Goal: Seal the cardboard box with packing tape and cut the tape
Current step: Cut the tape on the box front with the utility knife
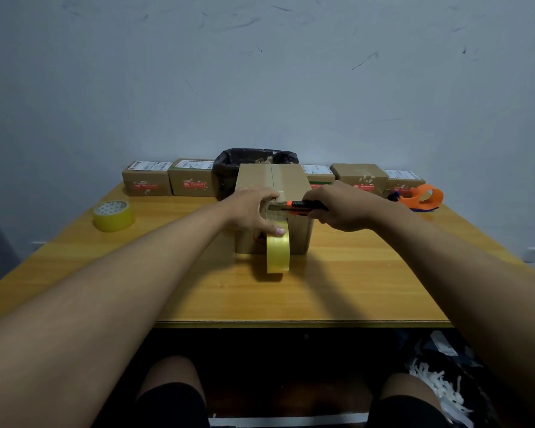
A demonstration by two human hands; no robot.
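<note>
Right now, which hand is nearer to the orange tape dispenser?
Right. The right hand grips the box cutter at the cardboard box, on the orange tape dispenser's side; the left hand lies farther, beyond the box's seam.

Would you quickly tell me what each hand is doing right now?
Left hand: open, fingers pressing the cardboard box, thumb by the tape roll.
Right hand: gripping the utility knife.

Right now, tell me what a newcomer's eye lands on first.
At the table's centre, the right hand holds an orange utility knife against the tape at the cardboard box's near top edge. The left hand steadies that edge while the yellow tape roll hangs down the box front.
</note>
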